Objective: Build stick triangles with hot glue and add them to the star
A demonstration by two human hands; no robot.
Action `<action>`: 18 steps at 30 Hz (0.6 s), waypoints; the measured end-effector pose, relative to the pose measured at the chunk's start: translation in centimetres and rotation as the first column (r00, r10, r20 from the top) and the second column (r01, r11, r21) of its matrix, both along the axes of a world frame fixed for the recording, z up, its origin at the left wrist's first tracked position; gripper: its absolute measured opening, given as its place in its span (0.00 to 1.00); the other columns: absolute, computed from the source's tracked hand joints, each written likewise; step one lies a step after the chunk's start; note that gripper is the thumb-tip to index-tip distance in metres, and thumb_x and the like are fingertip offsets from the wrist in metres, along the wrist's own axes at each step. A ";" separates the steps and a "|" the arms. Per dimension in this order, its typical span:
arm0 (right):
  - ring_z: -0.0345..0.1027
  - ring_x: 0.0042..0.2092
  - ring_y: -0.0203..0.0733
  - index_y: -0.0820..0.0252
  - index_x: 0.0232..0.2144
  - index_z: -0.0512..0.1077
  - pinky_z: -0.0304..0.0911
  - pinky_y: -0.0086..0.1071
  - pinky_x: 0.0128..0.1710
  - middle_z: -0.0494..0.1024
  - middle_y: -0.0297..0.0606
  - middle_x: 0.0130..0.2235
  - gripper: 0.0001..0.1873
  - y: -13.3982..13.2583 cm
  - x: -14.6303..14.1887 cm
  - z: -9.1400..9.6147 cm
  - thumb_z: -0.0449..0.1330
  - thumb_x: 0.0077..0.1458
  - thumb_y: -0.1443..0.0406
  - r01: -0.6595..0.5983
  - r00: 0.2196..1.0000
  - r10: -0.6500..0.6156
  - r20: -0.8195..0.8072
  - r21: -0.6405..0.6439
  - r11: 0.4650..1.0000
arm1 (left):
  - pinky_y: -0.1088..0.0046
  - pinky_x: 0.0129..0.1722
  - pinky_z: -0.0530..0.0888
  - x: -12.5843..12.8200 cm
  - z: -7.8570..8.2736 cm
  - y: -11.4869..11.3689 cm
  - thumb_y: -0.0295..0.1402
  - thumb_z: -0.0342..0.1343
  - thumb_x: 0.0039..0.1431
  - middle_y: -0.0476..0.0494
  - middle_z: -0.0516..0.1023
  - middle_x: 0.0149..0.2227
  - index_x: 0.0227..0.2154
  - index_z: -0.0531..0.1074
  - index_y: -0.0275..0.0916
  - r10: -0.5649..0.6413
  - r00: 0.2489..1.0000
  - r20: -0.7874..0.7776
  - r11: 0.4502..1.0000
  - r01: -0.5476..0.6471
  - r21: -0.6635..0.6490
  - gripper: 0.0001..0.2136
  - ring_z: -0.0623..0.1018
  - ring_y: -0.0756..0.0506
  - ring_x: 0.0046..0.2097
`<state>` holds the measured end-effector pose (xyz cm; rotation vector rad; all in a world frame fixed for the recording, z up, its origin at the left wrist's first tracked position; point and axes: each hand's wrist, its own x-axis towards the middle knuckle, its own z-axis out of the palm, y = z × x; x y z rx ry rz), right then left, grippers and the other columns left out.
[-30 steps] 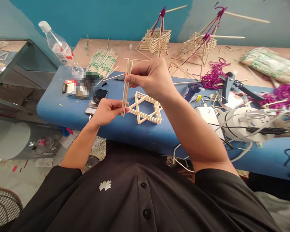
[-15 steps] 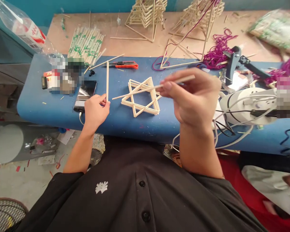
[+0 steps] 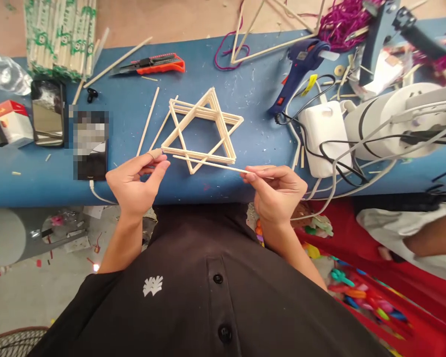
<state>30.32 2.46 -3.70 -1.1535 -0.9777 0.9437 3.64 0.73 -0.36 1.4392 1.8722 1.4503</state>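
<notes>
A six-pointed star frame (image 3: 202,130) of thin wooden sticks lies flat on the blue table (image 3: 40,186). My right hand (image 3: 277,191) pinches one end of a single thin stick (image 3: 208,164), which lies almost level across the star's near edge. My left hand (image 3: 136,181) is at the star's near-left corner, thumb and forefinger pinched together. Two loose sticks (image 3: 148,120) lie on the table with their near ends at those fingertips. Whether the fingers grip them is unclear.
An orange cutter (image 3: 159,63), a blue glue gun (image 3: 301,62), a white power box (image 3: 325,139) with cables, a phone (image 3: 48,111) and a chopstick bundle (image 3: 61,37) surround the star. Purple yarn (image 3: 342,20) lies far right. Another person's arm (image 3: 423,243) is at the right.
My hands split a raised stick bundle. The right hand brought one stick down to the star's near edge. The left hand's stick went from upright to lying on the table. My view tilted down.
</notes>
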 end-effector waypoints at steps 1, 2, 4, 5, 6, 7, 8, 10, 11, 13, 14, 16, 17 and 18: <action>0.85 0.33 0.44 0.53 0.27 0.81 0.84 0.34 0.32 0.87 0.34 0.31 0.13 0.2 -0.2 0.1 0.82 0.46 0.61 -0.006 1.000 0.006 0.006 -0.010 1.000 | 0.71 0.36 0.85 0.4 0.0 0.1 0.39 0.74 0.58 0.48 0.89 0.36 0.39 0.89 0.45 -0.001 0.996 0.087 1.000 0.003 -0.016 0.08 0.86 0.47 0.34; 0.85 0.33 0.44 0.52 0.28 0.81 0.84 0.35 0.33 0.87 0.34 0.32 0.12 0.4 -0.4 0.2 0.82 0.47 0.61 -0.012 1.000 0.012 0.015 -0.015 1.000 | 0.72 0.34 0.85 0.8 -0.1 0.3 0.39 0.74 0.58 0.48 0.89 0.35 0.37 0.89 0.44 0.007 0.988 0.155 1.000 -0.003 -0.028 0.07 0.86 0.47 0.33; 0.85 0.34 0.45 0.52 0.28 0.81 0.84 0.36 0.34 0.87 0.34 0.32 0.12 0.7 -0.6 0.5 0.81 0.48 0.62 -0.026 0.999 0.026 0.034 -0.008 1.000 | 0.73 0.30 0.85 1.2 -0.1 0.8 0.39 0.75 0.57 0.48 0.88 0.33 0.34 0.88 0.44 0.042 0.971 0.236 0.998 -0.031 -0.052 0.07 0.85 0.48 0.30; 0.85 0.34 0.45 0.52 0.29 0.81 0.84 0.36 0.34 0.87 0.34 0.32 0.11 0.8 -0.7 0.7 0.81 0.48 0.62 -0.035 0.998 0.035 0.042 -0.002 0.999 | 0.74 0.29 0.84 1.3 -0.1 0.9 0.40 0.75 0.56 0.48 0.88 0.32 0.34 0.88 0.43 0.060 0.965 0.257 0.997 -0.045 -0.065 0.07 0.85 0.48 0.30; 0.86 0.34 0.45 0.52 0.29 0.82 0.84 0.36 0.34 0.87 0.34 0.32 0.10 0.9 -0.8 0.8 0.80 0.49 0.63 -0.046 0.998 0.046 0.050 0.002 0.999 | 0.75 0.28 0.84 1.3 0.0 1.1 0.40 0.76 0.55 0.48 0.87 0.32 0.34 0.88 0.43 0.072 0.960 0.271 0.996 -0.052 -0.077 0.08 0.85 0.48 0.30; 0.86 0.35 0.45 0.52 0.29 0.82 0.84 0.36 0.34 0.87 0.34 0.32 0.10 1.0 -0.9 0.9 0.80 0.49 0.64 -0.059 0.997 0.058 0.056 0.008 0.998 | 0.75 0.27 0.84 1.3 0.0 1.2 0.39 0.76 0.54 0.49 0.87 0.31 0.34 0.88 0.43 0.078 0.957 0.281 0.995 -0.056 -0.085 0.08 0.86 0.48 0.30; 0.86 0.35 0.45 0.52 0.29 0.82 0.84 0.35 0.34 0.87 0.34 0.32 0.09 1.0 -0.9 1.0 0.79 0.50 0.66 -0.073 0.996 0.072 0.058 0.015 0.997 | 0.76 0.27 0.84 1.3 0.1 1.2 0.38 0.76 0.54 0.49 0.87 0.31 0.34 0.88 0.43 0.079 0.954 0.288 0.994 -0.054 -0.092 0.08 0.86 0.48 0.30; 0.86 0.36 0.43 0.51 0.30 0.82 0.84 0.34 0.35 0.87 0.33 0.33 0.10 1.1 -1.1 1.0 0.78 0.50 0.69 -0.096 0.994 0.093 0.061 0.035 0.995 | 0.77 0.27 0.83 1.3 0.2 1.2 0.37 0.76 0.54 0.49 0.87 0.30 0.34 0.88 0.42 0.081 0.954 0.289 0.993 -0.052 -0.106 0.07 0.86 0.48 0.30; 0.86 0.36 0.43 0.51 0.31 0.83 0.84 0.33 0.36 0.87 0.33 0.33 0.10 1.1 -1.1 1.0 0.78 0.50 0.70 -0.102 0.993 0.098 0.067 0.047 0.994 | 0.77 0.27 0.84 1.3 0.2 1.1 0.37 0.76 0.55 0.49 0.87 0.30 0.34 0.88 0.42 0.086 0.955 0.283 0.992 -0.055 -0.115 0.07 0.86 0.48 0.30; 0.86 0.35 0.43 0.50 0.31 0.83 0.84 0.34 0.35 0.87 0.32 0.32 0.11 1.2 -1.2 1.0 0.78 0.49 0.71 -0.096 0.992 0.090 0.094 0.065 0.993 | 0.77 0.28 0.84 1.4 0.1 1.1 0.38 0.75 0.55 0.49 0.86 0.30 0.34 0.86 0.40 0.115 0.957 0.268 0.988 -0.083 -0.128 0.08 0.86 0.48 0.29; 0.85 0.35 0.43 0.50 0.31 0.83 0.84 0.34 0.35 0.87 0.32 0.32 0.11 1.2 -1.3 1.0 0.78 0.49 0.70 -0.089 0.990 0.081 0.114 0.068 0.994 | 0.77 0.29 0.84 1.5 0.0 1.1 0.39 0.76 0.55 0.49 0.86 0.30 0.34 0.86 0.40 0.132 0.956 0.263 0.986 -0.100 -0.132 0.10 0.86 0.48 0.30; 0.84 0.33 0.43 0.50 0.30 0.83 0.83 0.35 0.33 0.86 0.32 0.31 0.10 1.3 -1.3 1.0 0.78 0.49 0.69 -0.085 0.984 0.072 0.163 0.073 0.994 | 0.75 0.30 0.85 1.6 -0.2 1.1 0.41 0.76 0.54 0.48 0.86 0.30 0.36 0.85 0.39 0.154 0.951 0.268 0.984 -0.122 -0.133 0.12 0.87 0.47 0.31; 0.84 0.33 0.43 0.49 0.30 0.83 0.83 0.36 0.33 0.86 0.33 0.31 0.10 1.4 -1.3 1.0 0.78 0.49 0.68 -0.088 0.979 0.072 0.189 0.077 0.993 | 0.75 0.30 0.85 1.7 -0.2 1.2 0.42 0.76 0.54 0.48 0.86 0.31 0.37 0.85 0.39 0.158 0.949 0.273 0.983 -0.125 -0.134 0.13 0.88 0.46 0.32; 0.83 0.32 0.43 0.49 0.30 0.83 0.82 0.36 0.32 0.85 0.33 0.31 0.09 1.5 -1.3 0.9 0.78 0.49 0.68 -0.095 0.974 0.075 0.215 0.084 0.992 | 0.74 0.31 0.86 1.7 -0.3 1.2 0.42 0.75 0.55 0.47 0.86 0.31 0.37 0.85 0.39 0.158 0.948 0.275 0.983 -0.125 -0.134 0.14 0.88 0.46 0.32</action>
